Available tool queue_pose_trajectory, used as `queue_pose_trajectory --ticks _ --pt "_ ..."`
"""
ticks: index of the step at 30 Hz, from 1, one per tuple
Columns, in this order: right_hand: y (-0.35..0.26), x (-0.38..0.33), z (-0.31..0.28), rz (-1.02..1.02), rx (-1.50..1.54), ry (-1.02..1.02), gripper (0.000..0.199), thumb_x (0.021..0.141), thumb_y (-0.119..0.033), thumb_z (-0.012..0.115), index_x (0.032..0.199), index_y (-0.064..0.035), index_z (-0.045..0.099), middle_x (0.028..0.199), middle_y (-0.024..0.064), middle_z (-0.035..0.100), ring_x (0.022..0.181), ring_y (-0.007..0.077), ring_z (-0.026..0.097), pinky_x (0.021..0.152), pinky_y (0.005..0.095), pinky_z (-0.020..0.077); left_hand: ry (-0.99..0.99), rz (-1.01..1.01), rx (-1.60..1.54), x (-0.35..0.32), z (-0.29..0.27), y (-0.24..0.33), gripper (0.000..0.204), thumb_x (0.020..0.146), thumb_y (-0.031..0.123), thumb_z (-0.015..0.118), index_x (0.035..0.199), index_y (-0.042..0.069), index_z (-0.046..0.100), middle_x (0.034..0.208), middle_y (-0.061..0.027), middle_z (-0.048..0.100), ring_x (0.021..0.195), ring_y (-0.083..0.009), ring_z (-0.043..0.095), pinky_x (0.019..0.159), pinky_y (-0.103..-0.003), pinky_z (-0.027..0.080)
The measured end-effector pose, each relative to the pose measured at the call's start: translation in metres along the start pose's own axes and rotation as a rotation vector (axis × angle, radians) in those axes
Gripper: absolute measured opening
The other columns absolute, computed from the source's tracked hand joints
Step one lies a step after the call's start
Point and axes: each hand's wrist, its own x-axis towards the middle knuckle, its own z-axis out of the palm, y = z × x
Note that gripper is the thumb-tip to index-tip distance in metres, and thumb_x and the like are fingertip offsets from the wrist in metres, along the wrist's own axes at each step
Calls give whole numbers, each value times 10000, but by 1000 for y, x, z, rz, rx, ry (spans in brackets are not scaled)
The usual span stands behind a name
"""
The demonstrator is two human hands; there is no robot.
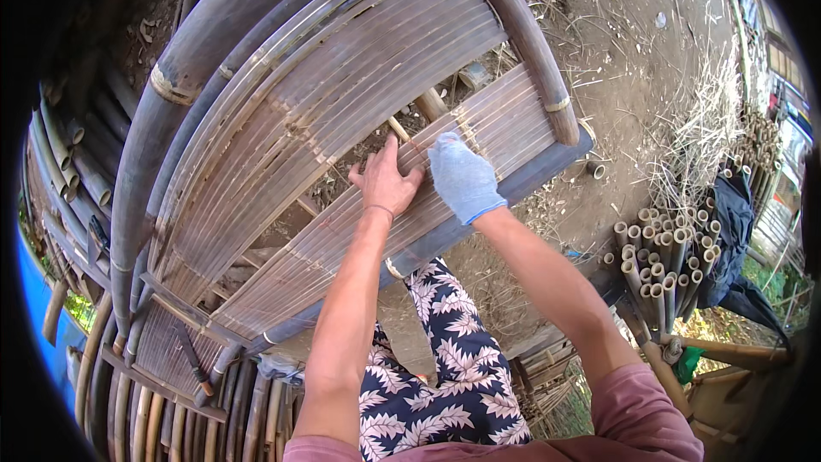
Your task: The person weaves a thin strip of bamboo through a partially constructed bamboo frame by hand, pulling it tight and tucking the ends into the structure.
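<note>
A long bamboo bench (385, 51), dark-framed and covered with thin split slats, stretches out before me. Bare, with its fingers apart, my left hand (389, 178) rests at the gap between two slatted panels. Its fingertips are close to a short pale bamboo stick (398, 129) sticking out of that gap. My right hand (464, 175), in a light blue glove, is curled into a fist over the nearer slat panel (513, 120). Whatever it grips, if anything, is hidden. A thick round bamboo pole (547, 167) edges the bench on my side.
At the lower left a knife (193, 358) lies on a smaller slatted panel. Cut bamboo tubes (663, 265) stand bundled at the right beside a dark cloth (737, 239). Shavings (705, 133) are heaped on the dirt floor. More poles are stacked along the left.
</note>
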Motion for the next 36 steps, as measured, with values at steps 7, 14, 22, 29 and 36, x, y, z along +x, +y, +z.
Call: queue_pose_trajectory --ticks 7,14,22,29,36 --pt "18 -17 -89 -152 490 -272 491 942 -455 543 941 18 676 858 141 662 825 210 640 757 344 513 -21 -8 3 -4 -10 3 741 683 582 771 1208 97 573 1149 -99 629 1144 -288 520 1046 -541 230" --pt "37 2 -159 -224 812 64 190 908 -198 554 852 -70 682 870 133 712 791 200 699 744 311 553 51 -6 76 -6 -4 3 741 688 647 736 1172 111 572 1096 -80 619 1117 -284 519 1041 -573 224" --pt "-7 -102 -59 -583 75 -224 96 857 -156 548 879 -81 604 809 117 637 722 317 640 614 421 512 8 -14 56 -7 -3 -3 763 705 669 707 1204 110 560 1181 -87 609 1160 -288 503 1059 -589 207" --pt "123 -71 -61 -472 187 -138 230 919 -253 555 1005 -72 668 981 120 686 839 273 665 746 365 523 -116 -89 53 2 -20 13 790 718 609 725 1285 98 523 1295 -128 560 1273 -302 449 1087 -583 196" --pt "322 -135 -133 665 761 823 186 917 -112 511 966 -45 677 873 63 641 773 167 596 711 320 492 184 181 -323 -16 -20 -18 612 835 337 682 1331 36 490 1295 -188 519 1239 -342 457 1079 -509 308"
